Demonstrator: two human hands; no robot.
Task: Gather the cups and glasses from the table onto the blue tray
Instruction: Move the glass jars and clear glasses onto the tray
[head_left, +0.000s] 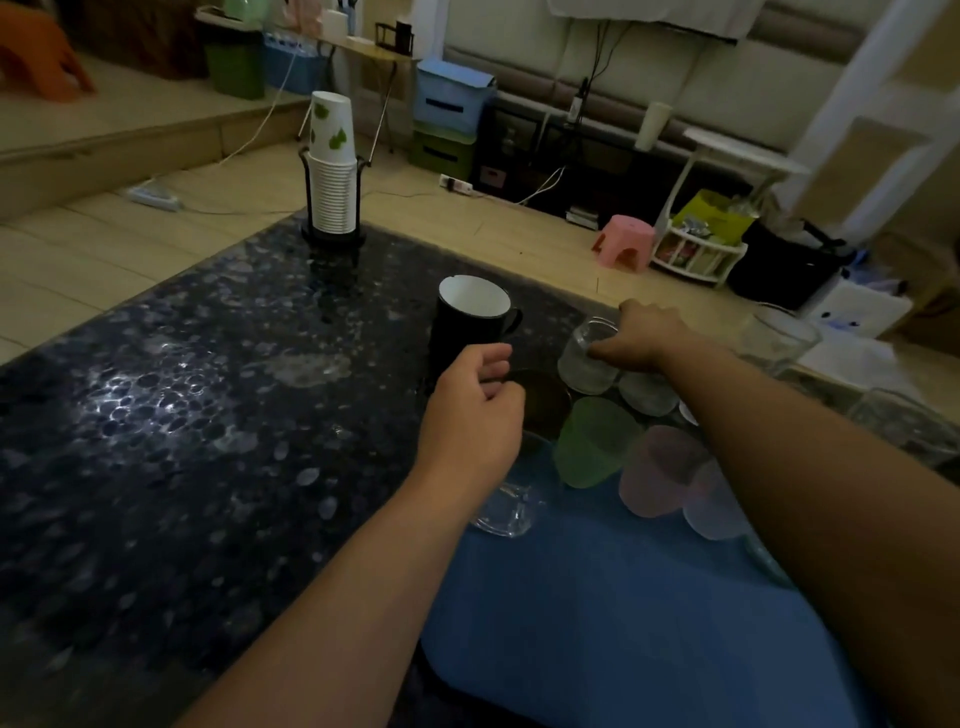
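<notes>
The clear glass (589, 358) in the right hand (641, 338) is a small tumbler, rigid, smooth and breakable; it is probably light, but its slick wall would slide through a loose grip, so a wrap around the upper wall just under the rim looks like the safest hold. The right hand has it that way: fingers and thumb curl around its upper part from the right. It sits at the far edge of the blue tray (597, 597), tilted a little, though blur makes it hard to say whether its base rests on the tray or is just above it.

The left hand (475, 415) hovers over the tray's far left corner with fingers loosely curled; it appears to hold nothing. Just beyond that corner, on the dark table (182, 415), stands the black mug (470, 325), upright, handle turned to the right. It is stiff ceramic and heavier than the glass, best taken by handle or body.

On the tray, nearer than the held glass, stand a green cup (595, 441) and two pink cups (660, 473), with another clear glass (506, 506) at the tray's left edge.
</notes>
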